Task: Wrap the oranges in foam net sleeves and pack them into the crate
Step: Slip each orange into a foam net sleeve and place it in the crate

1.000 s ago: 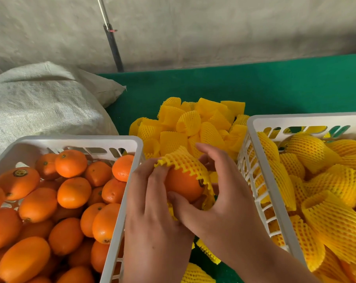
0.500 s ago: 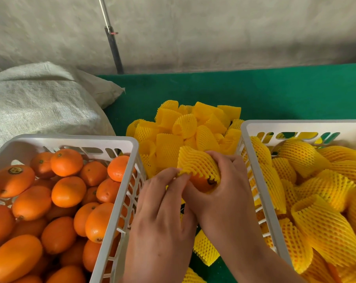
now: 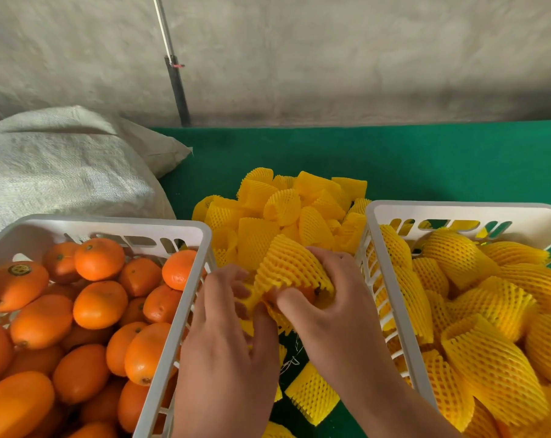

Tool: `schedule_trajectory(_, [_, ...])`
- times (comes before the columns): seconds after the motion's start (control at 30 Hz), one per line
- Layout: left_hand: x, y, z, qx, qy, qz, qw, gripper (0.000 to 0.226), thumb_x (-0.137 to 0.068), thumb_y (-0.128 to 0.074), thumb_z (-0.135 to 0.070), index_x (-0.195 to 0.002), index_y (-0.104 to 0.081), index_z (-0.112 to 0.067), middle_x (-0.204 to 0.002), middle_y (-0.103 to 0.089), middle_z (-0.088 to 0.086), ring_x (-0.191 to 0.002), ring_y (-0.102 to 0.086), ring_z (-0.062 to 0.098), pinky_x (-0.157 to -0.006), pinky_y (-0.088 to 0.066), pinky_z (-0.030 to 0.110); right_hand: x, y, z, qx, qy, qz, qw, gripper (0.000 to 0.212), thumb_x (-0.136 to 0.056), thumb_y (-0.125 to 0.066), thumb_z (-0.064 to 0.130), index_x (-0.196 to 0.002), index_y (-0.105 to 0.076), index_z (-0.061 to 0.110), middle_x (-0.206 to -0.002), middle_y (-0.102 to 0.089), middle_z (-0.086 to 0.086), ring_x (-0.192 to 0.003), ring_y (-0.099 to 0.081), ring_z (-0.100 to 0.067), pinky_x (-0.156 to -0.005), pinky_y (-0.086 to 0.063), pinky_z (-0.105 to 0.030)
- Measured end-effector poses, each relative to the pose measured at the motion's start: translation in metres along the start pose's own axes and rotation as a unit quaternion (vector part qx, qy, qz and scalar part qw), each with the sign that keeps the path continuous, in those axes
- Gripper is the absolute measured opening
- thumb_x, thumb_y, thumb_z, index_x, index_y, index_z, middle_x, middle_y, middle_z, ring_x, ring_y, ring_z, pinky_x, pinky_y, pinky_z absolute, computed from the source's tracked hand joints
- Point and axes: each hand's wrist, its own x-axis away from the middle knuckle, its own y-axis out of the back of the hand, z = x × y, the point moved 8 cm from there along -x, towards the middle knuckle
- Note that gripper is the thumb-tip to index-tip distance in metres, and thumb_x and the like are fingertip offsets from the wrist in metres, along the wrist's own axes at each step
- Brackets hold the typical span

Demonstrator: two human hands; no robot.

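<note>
Between the two crates I hold an orange (image 3: 305,294), almost fully covered by a yellow foam net sleeve (image 3: 288,265); only a small patch of peel shows. My right hand (image 3: 334,305) grips the orange from the right, thumb on the bare peel. My left hand (image 3: 227,336) pinches the sleeve's near edge. The white crate on the left (image 3: 116,224) is full of bare oranges (image 3: 99,303). The white crate on the right (image 3: 457,211) holds several sleeved oranges (image 3: 486,371).
A heap of loose yellow sleeves (image 3: 283,210) lies on the green table (image 3: 394,162) behind my hands, and a few more (image 3: 312,396) lie near me. A white woven sack (image 3: 62,172) sits at the back left. A metal pole (image 3: 174,74) leans against the grey wall.
The sleeve has been pulled further over the orange, which showed much more peel a second ago. Both hands and the fruit have sunk lower between the crates.
</note>
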Motion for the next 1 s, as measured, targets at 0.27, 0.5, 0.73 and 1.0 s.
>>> schedule_trajectory(0.27, [0.007,-0.011,0.001,0.023,0.001,0.056,0.998,0.029,-0.092,-0.057,-0.026,-0.113,-0.056,-0.047,-0.100,-0.057,-0.026,-0.086,-0.064,0.002,-0.057,-0.056,0.027,-0.003,0.011,-0.003,0.058,0.019,-0.054,0.997,0.067,-0.074,-0.073,0.066,-0.133,-0.051,0.043,-0.119,-0.046,0.022,-0.109,-0.050,0.003,-0.070,-0.051,-0.015])
schedule_trajectory(0.5, [0.024,-0.056,0.041,0.480,0.416,0.228,0.738,0.049,-0.087,-0.067,-0.067,-0.125,-0.071,-0.037,-0.127,-0.072,-0.001,-0.111,-0.073,0.034,-0.077,-0.063,0.052,0.003,-0.004,0.011,0.114,0.084,0.020,0.990,0.076,-0.072,-0.069,0.063,-0.142,-0.044,0.047,-0.126,-0.039,0.026,-0.122,-0.045,0.002,-0.081,-0.053,-0.018])
schedule_trajectory(0.73, [0.007,-0.040,0.048,0.495,0.339,0.146,0.787,0.038,-0.099,-0.067,-0.034,-0.136,-0.064,-0.025,-0.126,-0.073,0.007,-0.112,-0.073,0.031,-0.085,-0.062,0.044,0.014,-0.032,0.013,-0.005,0.079,0.189,0.979,0.085,-0.083,-0.062,0.025,-0.155,-0.028,0.055,-0.158,-0.020,0.033,-0.144,-0.028,0.008,-0.096,-0.053,-0.016])
schedule_trajectory(1.0, [-0.001,-0.029,0.041,0.238,0.158,0.161,0.945,0.073,-0.079,-0.082,-0.051,-0.141,-0.044,-0.061,-0.125,-0.068,-0.018,-0.105,-0.073,0.010,-0.073,-0.065,0.038,0.003,-0.021,0.000,-0.108,-0.037,0.102,0.988,0.063,-0.088,-0.070,0.066,-0.144,-0.043,0.053,-0.132,-0.056,0.029,-0.116,-0.061,0.001,-0.081,-0.061,-0.021])
